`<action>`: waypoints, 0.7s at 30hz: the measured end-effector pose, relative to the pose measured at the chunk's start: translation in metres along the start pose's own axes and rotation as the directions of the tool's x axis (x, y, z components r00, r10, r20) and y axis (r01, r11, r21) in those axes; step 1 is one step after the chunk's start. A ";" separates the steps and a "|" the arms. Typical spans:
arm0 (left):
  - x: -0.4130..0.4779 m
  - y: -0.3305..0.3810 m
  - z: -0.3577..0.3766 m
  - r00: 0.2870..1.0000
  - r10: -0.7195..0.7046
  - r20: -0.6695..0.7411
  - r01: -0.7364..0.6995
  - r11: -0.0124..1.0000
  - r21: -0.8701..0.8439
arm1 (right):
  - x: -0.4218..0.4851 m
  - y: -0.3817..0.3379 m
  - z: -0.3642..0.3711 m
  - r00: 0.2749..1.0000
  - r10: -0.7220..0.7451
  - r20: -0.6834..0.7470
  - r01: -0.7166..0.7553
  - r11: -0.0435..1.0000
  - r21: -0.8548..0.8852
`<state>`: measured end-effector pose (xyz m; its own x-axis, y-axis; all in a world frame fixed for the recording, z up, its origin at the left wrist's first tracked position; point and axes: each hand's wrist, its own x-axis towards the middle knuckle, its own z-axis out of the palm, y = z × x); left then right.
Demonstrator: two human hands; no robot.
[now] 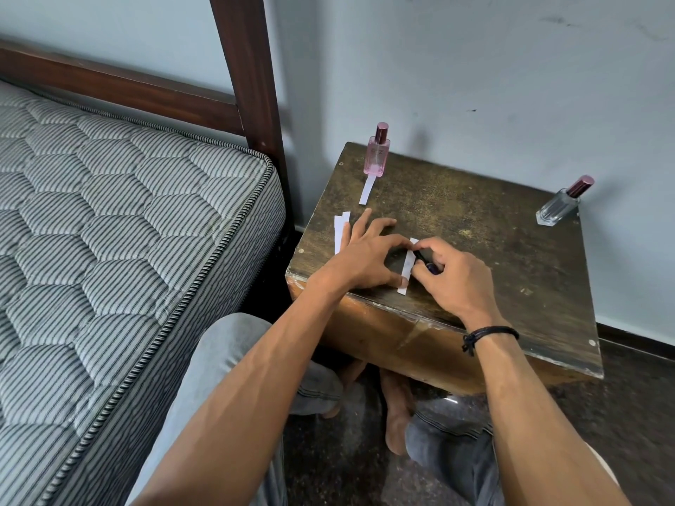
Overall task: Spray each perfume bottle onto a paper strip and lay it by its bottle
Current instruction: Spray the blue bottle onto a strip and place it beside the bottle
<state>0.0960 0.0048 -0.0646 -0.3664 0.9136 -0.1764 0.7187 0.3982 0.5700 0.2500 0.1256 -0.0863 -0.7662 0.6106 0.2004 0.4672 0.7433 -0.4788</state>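
1. Beside the bed's striped mattress (109,213), on the left of a worn wooden table (482,257), two spare strips (341,231) lie near the edge, just beside the person's outstretched fingers. A careless sweep could send them to the floor.
2. At the back left corner stands the pink bottle (377,151), capped, with a laid strip (367,190) just in front of its base. This pair looks finished, though the light paper could shift if an arm brushes it.
3. At the front edge the left hand (365,250) lies flat with fingers spread straight, gripping nothing. Its thumb tip pins the lower end of the working strip (406,268). Should that thumb lift, the strip may skid or curl.
4. Next to it, the right hand (451,273) curls round a small dark object (426,264) whose tip meets the strip. Whether it is a pen or a slim vial cannot be told. Too much pressure could drag or crease the paper.
5. At the far right corner, well apart from both hands, the clear bottle (562,202) stands capped with no strip beside it. It sits close to the edge, and a hasty reach could topple it. Strips laid by the wrong bottle are the other likely slip.
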 end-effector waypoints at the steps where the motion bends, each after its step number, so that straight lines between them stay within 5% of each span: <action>1: 0.000 0.000 0.001 1.000 -0.002 -0.002 0.002 1.000 -0.003 | 0.000 0.000 0.000 1.000 -0.002 -0.005 0.002 1.000 0.005; 21: 0.003 -0.001 0.002 1.000 -0.027 0.009 0.027 1.000 0.011 | 0.005 -0.001 0.003 1.000 -0.028 0.014 0.029 0.995 -0.095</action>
<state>0.0950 0.0068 -0.0673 -0.3799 0.9034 -0.1991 0.7148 0.4233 0.5566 0.2440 0.1272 -0.0867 -0.7850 0.5857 0.2017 0.4843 0.7834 -0.3895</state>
